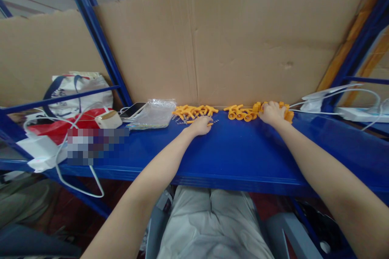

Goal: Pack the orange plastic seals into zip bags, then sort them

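Observation:
My left hand (201, 126) rests at the near edge of a group of yellow branched plastic parts (194, 111), its fingers curled together. Whatever lies inside those fingers is too small to make out. Thin metal springs (180, 119) are scattered beside it on the blue shelf (225, 151). Farther right, my right hand (272, 113) reaches over a pile of yellow parts (288, 116), touching them with its fingers apart; the fingertips are partly hidden. Just left of it sit several yellow cup-ended parts (240, 114), round openings toward me.
Left of the parts lie a clear plastic bag (156, 114) and a phone (133, 110). A white charger (42, 149), cables and a cloth bag (80, 91) crowd the far left. Cardboard (243, 40) walls the back. A power strip (361, 114) sits at right.

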`<state>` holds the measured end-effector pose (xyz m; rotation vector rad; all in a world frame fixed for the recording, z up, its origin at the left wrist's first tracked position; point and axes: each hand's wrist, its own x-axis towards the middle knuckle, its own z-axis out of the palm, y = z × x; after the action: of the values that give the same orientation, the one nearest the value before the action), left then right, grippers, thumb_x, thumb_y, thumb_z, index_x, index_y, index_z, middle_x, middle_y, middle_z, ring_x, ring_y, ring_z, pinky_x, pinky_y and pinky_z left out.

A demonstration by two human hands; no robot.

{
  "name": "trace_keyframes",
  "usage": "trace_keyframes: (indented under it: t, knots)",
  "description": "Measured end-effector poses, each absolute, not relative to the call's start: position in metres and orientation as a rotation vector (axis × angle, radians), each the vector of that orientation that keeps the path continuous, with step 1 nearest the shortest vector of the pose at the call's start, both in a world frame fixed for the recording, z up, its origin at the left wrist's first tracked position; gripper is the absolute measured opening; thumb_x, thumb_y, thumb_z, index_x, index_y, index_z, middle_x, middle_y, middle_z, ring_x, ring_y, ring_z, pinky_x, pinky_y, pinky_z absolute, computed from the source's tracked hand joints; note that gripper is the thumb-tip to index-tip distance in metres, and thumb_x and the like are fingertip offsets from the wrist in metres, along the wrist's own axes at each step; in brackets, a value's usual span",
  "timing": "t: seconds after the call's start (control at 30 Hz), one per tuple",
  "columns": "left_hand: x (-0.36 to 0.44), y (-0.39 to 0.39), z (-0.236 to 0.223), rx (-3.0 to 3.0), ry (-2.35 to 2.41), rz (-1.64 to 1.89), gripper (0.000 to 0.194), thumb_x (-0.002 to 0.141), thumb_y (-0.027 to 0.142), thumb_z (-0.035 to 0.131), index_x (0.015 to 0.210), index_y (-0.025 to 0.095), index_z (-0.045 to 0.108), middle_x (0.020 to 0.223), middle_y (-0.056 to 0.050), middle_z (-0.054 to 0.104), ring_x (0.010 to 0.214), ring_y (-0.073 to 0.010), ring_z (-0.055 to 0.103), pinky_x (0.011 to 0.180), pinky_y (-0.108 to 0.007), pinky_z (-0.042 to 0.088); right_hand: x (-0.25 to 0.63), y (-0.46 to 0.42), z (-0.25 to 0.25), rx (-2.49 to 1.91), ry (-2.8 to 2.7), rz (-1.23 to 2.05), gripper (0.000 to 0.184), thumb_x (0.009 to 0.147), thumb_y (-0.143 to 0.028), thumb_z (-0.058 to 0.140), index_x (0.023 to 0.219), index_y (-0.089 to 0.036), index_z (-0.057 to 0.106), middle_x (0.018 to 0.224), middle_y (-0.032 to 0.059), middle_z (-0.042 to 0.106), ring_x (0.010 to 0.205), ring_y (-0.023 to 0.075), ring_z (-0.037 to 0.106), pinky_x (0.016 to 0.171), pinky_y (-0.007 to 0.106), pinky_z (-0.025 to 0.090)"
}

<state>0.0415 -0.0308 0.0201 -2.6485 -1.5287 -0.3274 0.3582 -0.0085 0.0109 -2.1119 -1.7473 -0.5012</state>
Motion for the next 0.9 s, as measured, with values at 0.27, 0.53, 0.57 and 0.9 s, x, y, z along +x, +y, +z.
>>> trace_keyframes:
  t: [0.27,0.53,0.57,0.9]
  knots:
    - [0.037,-0.048,0.037,-2.412,-1.780,-0.150,0.045,0.096,0.052,0.051,0.114,0.017,0.072,0.121,-0.015,0.073,0.117,-0.0297,0.066,0.100,-0.039,0.051,0.355,-0.009,0.010,-2.158,-1.807,-0.372,0.046,0.087,-0.027,0.043,0.125,-0.012,0.066,0.128,0.0252,0.063,0.121,0.0423,0.056,0.100,0.069,0.034]
    - [0.035,-0.054,0.046,-2.458,-1.843,0.064,0.039,0.095,0.047,0.048,0.101,0.021,0.077,0.117,-0.011,0.075,0.114,-0.0280,0.067,0.097,-0.037,0.052,0.346,-0.012,0.008,-2.236,-1.797,-0.416,0.057,0.085,-0.026,0.046,0.138,-0.006,0.054,0.133,0.0287,0.060,0.131,0.0456,0.049,0.105,0.070,0.028]
    - [0.035,-0.054,0.046,-2.470,-1.840,0.076,0.034,0.093,0.043,0.052,0.099,0.021,0.077,0.116,-0.010,0.076,0.113,-0.0275,0.068,0.096,-0.036,0.052,0.346,-0.012,0.008,-2.232,-1.802,-0.431,0.058,0.084,-0.025,0.046,0.138,-0.006,0.054,0.133,0.0287,0.060,0.131,0.0459,0.049,0.105,0.071,0.028]
    - [0.035,-0.055,0.047,-2.495,-1.858,0.021,0.022,0.082,0.030,0.061,0.097,0.021,0.074,0.104,-0.007,0.078,0.102,-0.0234,0.071,0.082,-0.028,0.053,0.334,-0.030,0.034,-2.037,-1.682,-0.498,0.044,0.084,-0.030,0.044,0.118,-0.007,0.059,0.113,0.0253,0.068,0.110,0.0389,0.062,0.097,0.059,0.038]
